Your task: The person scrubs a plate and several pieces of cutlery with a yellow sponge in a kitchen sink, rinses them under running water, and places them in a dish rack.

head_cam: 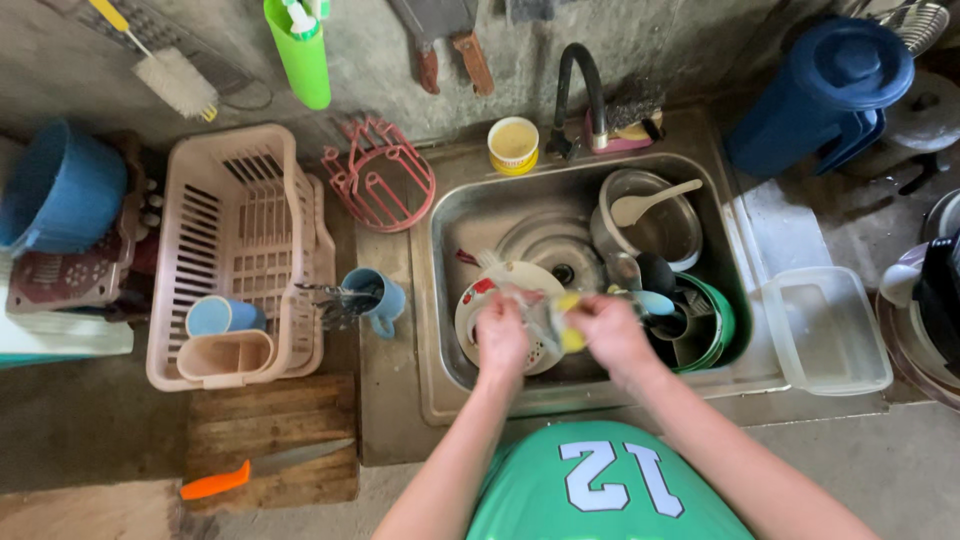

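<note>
Seemingly two hands (502, 338) (612, 335), one sponge (567, 322).

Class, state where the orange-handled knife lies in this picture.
In the head view, the orange-handled knife lies lower left on the wooden cutting board, below the pink dish rack.

Hands (555, 335) over sink (455, 215), plate (480, 300) and pot (665, 225) in it, rack (235, 220) left, container (830, 330) right.

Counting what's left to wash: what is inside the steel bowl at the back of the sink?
Inside the steel bowl lies one pale rice paddle, its handle resting over the rim. The rest of the inside looks bare; its near edge is hidden by a dark ladle.
</note>
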